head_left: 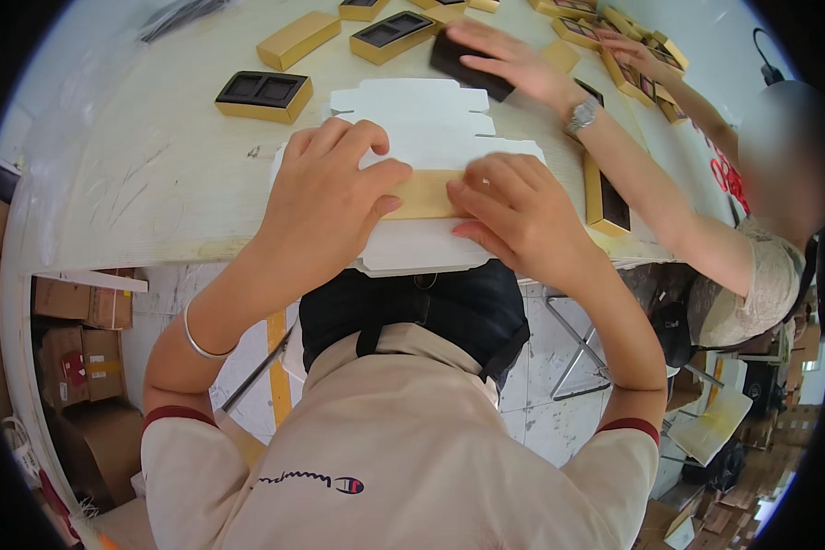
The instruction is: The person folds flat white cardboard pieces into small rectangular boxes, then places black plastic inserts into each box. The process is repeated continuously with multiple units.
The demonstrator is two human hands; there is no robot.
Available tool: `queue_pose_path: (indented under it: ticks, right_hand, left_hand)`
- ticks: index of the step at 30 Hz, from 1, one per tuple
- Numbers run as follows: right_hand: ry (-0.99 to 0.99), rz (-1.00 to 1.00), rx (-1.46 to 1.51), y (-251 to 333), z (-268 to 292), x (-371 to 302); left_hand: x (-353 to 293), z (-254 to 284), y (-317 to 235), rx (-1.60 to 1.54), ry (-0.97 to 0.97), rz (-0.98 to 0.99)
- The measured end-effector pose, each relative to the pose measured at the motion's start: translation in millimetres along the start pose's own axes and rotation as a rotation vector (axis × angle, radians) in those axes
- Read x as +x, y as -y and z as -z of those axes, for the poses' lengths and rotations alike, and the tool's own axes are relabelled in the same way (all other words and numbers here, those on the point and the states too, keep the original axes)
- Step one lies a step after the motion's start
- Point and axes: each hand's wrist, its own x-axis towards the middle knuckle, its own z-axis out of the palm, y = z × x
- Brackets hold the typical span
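A flat cardboard box blank (411, 115), white with a gold panel folded up across it, lies at the near edge of the table in front of me. My left hand (335, 188) grips the left end of the gold panel, thumb toward me and fingers curled over it. At the right end, my right hand (522, 206) pinches the same panel with bent fingers. White flaps with cut slots spread out beyond the panel, and another white flap hangs over the table edge on my side. My hands partly hide both ends of the blank.
A co-worker's hand (518, 64), blurred, reaches in from the right with a black insert (467, 64). Gold boxes with black inserts stand around, one (264, 96) at far left, another (605, 197) on the right. A plain gold box (298, 41) lies at the back.
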Motion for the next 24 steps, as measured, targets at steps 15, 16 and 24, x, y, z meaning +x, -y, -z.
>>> queue_pose_path:
  ticks: [15,16,24]
  right_hand:
    - [0.216,-0.012,0.104,-5.6,0.1,16.9]
    - [0.196,-0.061,0.159,-11.5,-4.8,17.8]
    - [0.413,-0.476,0.316,-18.1,-3.3,43.3]
  left_hand:
    - [4.3,-9.0,23.2,-0.116,0.245,-0.173]
    - [6.0,-13.0,25.5,-0.153,0.252,-0.097]
    - [5.2,-17.7,20.4,0.029,0.083,-0.014]
